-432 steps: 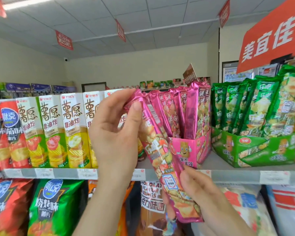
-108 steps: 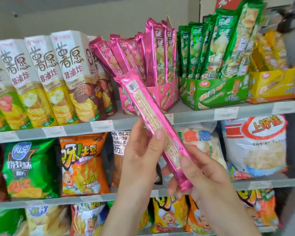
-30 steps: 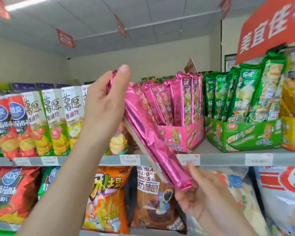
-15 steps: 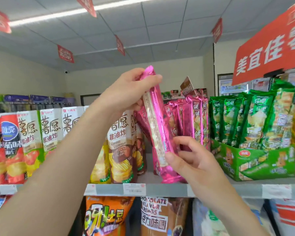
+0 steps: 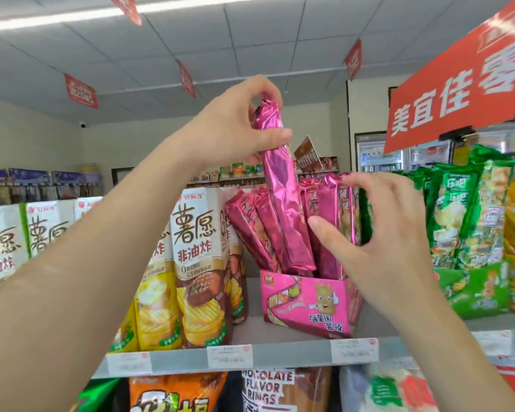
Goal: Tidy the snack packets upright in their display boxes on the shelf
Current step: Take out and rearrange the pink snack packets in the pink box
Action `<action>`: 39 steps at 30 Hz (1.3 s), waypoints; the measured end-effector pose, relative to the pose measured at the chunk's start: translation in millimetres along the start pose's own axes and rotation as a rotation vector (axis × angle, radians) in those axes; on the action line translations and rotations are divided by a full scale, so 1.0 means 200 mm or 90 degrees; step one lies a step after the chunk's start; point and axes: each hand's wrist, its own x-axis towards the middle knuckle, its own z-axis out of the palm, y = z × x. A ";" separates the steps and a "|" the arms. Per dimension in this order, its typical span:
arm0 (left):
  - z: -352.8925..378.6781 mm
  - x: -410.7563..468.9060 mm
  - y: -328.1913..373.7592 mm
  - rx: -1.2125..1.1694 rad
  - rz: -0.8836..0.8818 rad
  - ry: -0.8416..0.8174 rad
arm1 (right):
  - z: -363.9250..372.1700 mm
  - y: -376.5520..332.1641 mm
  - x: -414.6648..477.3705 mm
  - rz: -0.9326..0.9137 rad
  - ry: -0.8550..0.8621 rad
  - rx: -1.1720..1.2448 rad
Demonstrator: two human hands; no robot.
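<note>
My left hand pinches the top of a long pink snack packet, which stands nearly upright with its lower end just above the pink display box on the shelf. Several more pink packets lean in that box on both sides of it. My right hand is beside the packet, fingers spread. Its fingertips touch the tops of the pink packets on the right, and its thumb lies near the held packet's lower part.
Tall white-and-yellow chip cartons stand left of the pink box. A green display box of green packets sits to the right. The shelf edge carries price tags, with more snack bags below. A red sign hangs at the upper right.
My left hand lifted the pink packet and brought it over the pink box. My right hand let go of its lower end and moved onto the packets in the box.
</note>
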 end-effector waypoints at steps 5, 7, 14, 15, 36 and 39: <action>0.10 -0.02 -0.04 0.024 0.059 -0.036 | 0.00 0.04 0.13 -0.023 -0.083 -0.046; 0.13 -0.02 -0.05 0.091 0.084 -0.026 | 0.00 0.04 0.18 -0.040 -0.137 -0.074; 0.28 -0.08 -0.01 0.193 0.041 -0.103 | 0.06 0.03 0.30 -0.033 -0.215 -0.100; 0.31 -0.11 0.00 0.207 0.030 -0.090 | 0.07 0.04 0.30 -0.037 -0.219 -0.106; 0.87 -0.78 -0.15 0.075 -0.296 0.182 | 0.09 0.11 0.35 0.016 -0.280 -0.086; 0.87 -0.68 -0.13 0.037 -0.291 0.164 | 0.10 0.08 0.40 -0.024 -0.278 -0.133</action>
